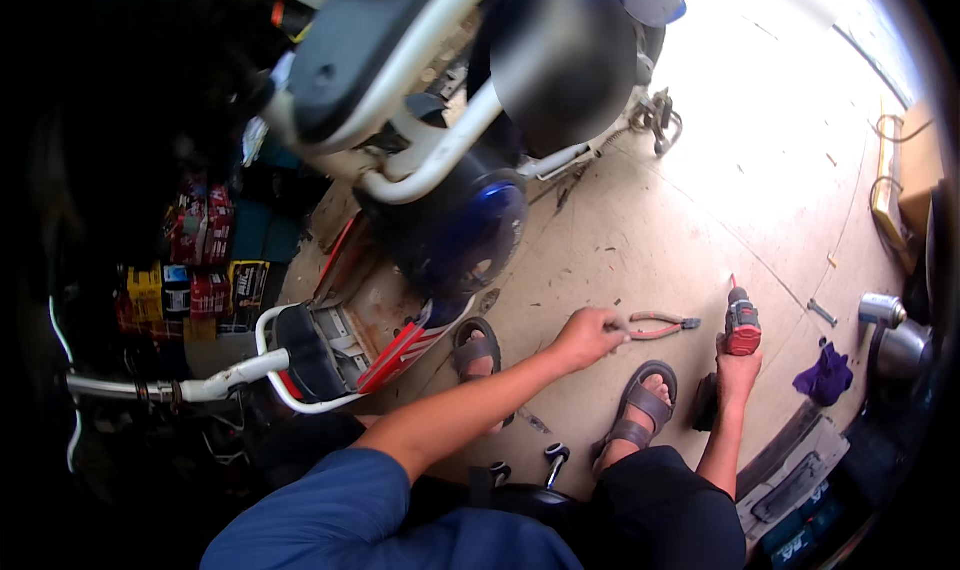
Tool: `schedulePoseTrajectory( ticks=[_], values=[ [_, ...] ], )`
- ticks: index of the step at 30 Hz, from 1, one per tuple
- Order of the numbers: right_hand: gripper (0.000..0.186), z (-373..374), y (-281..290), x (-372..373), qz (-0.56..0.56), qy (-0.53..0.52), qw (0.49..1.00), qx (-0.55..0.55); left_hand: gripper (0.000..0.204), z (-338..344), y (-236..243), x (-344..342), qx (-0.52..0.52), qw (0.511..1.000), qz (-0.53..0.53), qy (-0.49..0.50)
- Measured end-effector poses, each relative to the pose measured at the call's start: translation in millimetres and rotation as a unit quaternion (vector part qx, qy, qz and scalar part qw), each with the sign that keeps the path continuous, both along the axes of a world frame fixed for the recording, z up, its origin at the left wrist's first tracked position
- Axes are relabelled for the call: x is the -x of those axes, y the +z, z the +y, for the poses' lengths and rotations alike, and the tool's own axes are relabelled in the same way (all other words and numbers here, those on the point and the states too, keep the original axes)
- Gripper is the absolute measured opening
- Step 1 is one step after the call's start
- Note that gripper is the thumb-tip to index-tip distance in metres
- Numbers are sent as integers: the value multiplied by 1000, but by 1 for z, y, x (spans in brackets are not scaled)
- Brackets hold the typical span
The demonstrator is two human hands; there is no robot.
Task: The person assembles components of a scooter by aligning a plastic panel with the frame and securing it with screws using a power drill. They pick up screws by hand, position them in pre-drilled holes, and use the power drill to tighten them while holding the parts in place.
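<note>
My right hand (738, 368) is wrapped round the grip of a red and black cordless drill (741, 328). A thin bit points away from me at the drill's front, and its black battery end shows beside my wrist. My left hand (593, 337) is closed, its thumb and fingers pressed together; whatever is between them is too small to make out. Just right of those fingertips, pliers with red handles (655, 318) lie on the floor. To the left stands a scooter (400, 185) with white tube frame parts, a dark blue body and a red-edged footboard.
At the right lie a bolt (822, 312), a purple cloth (825, 375), a spray can (880, 310) and a grey plastic panel (795, 475). Small boxes (200, 225) are stacked at the left. My sandalled feet (640, 410) rest on the concrete floor (720, 190).
</note>
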State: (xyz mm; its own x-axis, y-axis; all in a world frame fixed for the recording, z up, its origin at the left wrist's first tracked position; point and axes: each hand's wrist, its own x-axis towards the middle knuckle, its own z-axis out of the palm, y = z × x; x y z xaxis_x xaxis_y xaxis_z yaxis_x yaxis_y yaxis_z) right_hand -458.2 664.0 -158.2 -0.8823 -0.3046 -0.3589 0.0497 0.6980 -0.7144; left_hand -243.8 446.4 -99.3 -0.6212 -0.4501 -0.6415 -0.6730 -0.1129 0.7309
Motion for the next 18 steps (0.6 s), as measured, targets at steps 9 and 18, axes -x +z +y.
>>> schedulePoseTrajectory(
  ticks=[9,18],
  values=[
    [30,15,-26,6,86,7,995,-58,21,20,106,-107,-85,975,105,174],
    [22,15,-40,2,-90,37,992,74,24,73,168,-225,-136,895,203,372]
  ],
)
